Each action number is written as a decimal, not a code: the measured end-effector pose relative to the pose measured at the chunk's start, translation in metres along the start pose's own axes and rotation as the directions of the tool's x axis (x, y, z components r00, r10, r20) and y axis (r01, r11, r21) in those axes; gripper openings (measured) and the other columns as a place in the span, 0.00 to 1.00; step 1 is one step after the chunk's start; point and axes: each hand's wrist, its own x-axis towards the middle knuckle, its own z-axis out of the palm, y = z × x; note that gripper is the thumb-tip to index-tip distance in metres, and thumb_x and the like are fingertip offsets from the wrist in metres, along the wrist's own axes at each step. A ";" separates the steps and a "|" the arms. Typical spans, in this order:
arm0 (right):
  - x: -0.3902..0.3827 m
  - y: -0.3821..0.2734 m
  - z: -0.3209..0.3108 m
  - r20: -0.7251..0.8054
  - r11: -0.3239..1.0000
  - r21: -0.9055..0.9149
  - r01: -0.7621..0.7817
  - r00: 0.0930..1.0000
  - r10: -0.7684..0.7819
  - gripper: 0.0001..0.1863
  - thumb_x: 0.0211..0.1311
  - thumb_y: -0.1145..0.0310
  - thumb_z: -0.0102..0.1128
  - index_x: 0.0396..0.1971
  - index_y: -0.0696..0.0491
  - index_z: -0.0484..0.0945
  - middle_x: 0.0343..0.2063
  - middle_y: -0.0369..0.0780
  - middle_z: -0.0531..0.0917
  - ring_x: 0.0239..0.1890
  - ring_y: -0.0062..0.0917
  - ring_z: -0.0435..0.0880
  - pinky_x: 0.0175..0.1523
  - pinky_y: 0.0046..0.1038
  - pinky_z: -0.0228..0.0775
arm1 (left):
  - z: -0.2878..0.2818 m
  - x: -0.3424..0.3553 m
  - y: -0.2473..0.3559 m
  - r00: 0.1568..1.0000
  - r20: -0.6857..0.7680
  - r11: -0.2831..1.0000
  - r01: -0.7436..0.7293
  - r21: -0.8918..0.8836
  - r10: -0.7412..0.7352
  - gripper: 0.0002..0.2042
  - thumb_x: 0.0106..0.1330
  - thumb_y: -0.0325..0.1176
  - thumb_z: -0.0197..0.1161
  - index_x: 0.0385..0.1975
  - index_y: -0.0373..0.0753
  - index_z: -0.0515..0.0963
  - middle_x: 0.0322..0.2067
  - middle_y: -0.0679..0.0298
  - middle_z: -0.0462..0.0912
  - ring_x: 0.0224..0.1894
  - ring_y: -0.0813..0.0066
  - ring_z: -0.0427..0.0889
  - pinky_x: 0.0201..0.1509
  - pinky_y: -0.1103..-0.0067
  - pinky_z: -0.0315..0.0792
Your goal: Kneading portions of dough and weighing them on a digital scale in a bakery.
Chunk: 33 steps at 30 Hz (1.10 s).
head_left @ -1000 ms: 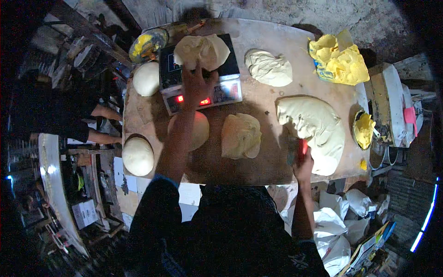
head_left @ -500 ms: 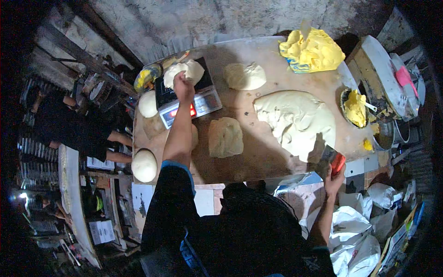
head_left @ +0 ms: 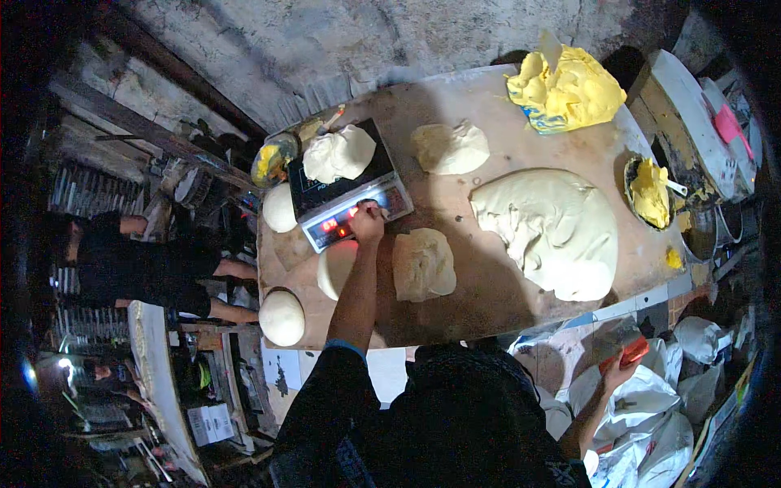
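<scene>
My left hand [head_left: 368, 221] has curled fingers at the lit front panel of the black-and-silver scale [head_left: 390, 180], with nothing visible in it. A lump of dough [head_left: 338, 153] rests on the scale's top. My right hand [head_left: 618, 374] grips a red-handled scraper [head_left: 630, 351] beyond the table's front edge. A large dough mass [head_left: 545, 232] lies on the right of the wooden table [head_left: 512, 321]. Smaller rough pieces [head_left: 423, 264] lie at the middle and back, and smooth dough balls [head_left: 281, 315] sit at the left, one partly hidden by my forearm.
A yellow fatty block [head_left: 565, 89] sits back right, a bowl [head_left: 651, 191] of the same stuff at the right edge. A second bowl [head_left: 272, 159] is beside the scale. White sacks [head_left: 659, 431] lie below right. Another person [head_left: 146, 260] stands left, beside a long board [head_left: 163, 374].
My left hand has come down from the dough on the scale to the front panel. My right hand, with the scraper, has moved away from the large dough and out past the table edge.
</scene>
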 end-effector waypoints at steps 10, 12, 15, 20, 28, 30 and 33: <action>-0.048 -0.046 0.018 -0.004 0.977 -0.210 0.039 0.999 -0.041 0.34 0.57 0.66 0.66 0.59 0.64 0.62 0.48 0.48 0.76 0.45 0.29 0.75 0.53 0.29 0.67 | -0.040 0.058 0.008 0.987 -0.109 0.905 -0.151 -0.397 0.117 0.10 0.63 0.33 0.58 0.41 0.37 0.73 0.29 0.53 0.80 0.34 0.52 0.81 0.38 0.67 0.74; -0.050 -0.045 0.002 -0.009 0.950 -0.307 0.058 0.998 -0.064 0.34 0.58 0.66 0.65 0.60 0.65 0.61 0.50 0.50 0.75 0.47 0.31 0.76 0.54 0.30 0.67 | -0.094 0.106 0.057 0.982 -0.185 0.987 0.020 -0.157 -0.049 0.13 0.66 0.33 0.54 0.47 0.34 0.73 0.36 0.48 0.80 0.40 0.44 0.79 0.44 0.67 0.73; -0.037 -0.044 0.006 -0.020 0.913 -0.407 0.009 1.000 -0.019 0.35 0.57 0.65 0.66 0.60 0.65 0.61 0.51 0.53 0.74 0.48 0.33 0.77 0.54 0.31 0.69 | -0.110 0.165 0.028 0.857 -0.419 0.946 -0.322 0.018 0.300 0.18 0.66 0.36 0.53 0.51 0.31 0.70 0.44 0.45 0.76 0.49 0.44 0.73 0.53 0.61 0.67; -0.004 -0.048 0.039 -0.066 0.986 -0.101 0.134 0.988 -0.141 0.35 0.58 0.68 0.66 0.62 0.64 0.59 0.53 0.49 0.73 0.48 0.31 0.75 0.55 0.30 0.67 | -0.064 0.107 -0.037 0.990 0.053 0.833 -0.140 0.535 0.132 0.37 0.57 0.41 0.59 0.66 0.37 0.54 0.56 0.41 0.62 0.56 0.44 0.61 0.55 0.51 0.55; 0.026 -0.065 0.105 0.079 0.918 0.352 -0.181 0.983 0.164 0.31 0.57 0.73 0.65 0.60 0.61 0.62 0.48 0.43 0.77 0.44 0.26 0.75 0.53 0.28 0.67 | -0.120 -0.013 0.049 0.975 0.161 0.930 -0.200 0.308 0.157 0.33 0.52 0.30 0.60 0.61 0.37 0.60 0.44 0.48 0.76 0.46 0.48 0.71 0.55 0.60 0.63; 0.023 -0.083 0.146 0.140 0.912 0.410 -0.015 0.989 -0.047 0.29 0.58 0.76 0.60 0.60 0.55 0.62 0.42 0.38 0.78 0.39 0.23 0.77 0.43 0.27 0.74 | -0.116 -0.040 0.048 0.969 0.139 0.919 -0.237 0.316 0.203 0.30 0.52 0.28 0.59 0.58 0.38 0.64 0.41 0.49 0.77 0.42 0.48 0.73 0.51 0.61 0.66; 0.026 -0.183 0.186 0.443 0.954 0.298 -0.045 0.891 -0.096 0.29 0.57 0.72 0.64 0.57 0.56 0.63 0.45 0.40 0.74 0.46 0.24 0.72 0.54 0.26 0.63 | -0.125 -0.086 0.055 0.945 0.175 0.922 -0.313 0.226 0.278 0.20 0.56 0.27 0.55 0.52 0.36 0.70 0.42 0.49 0.76 0.44 0.48 0.73 0.55 0.60 0.64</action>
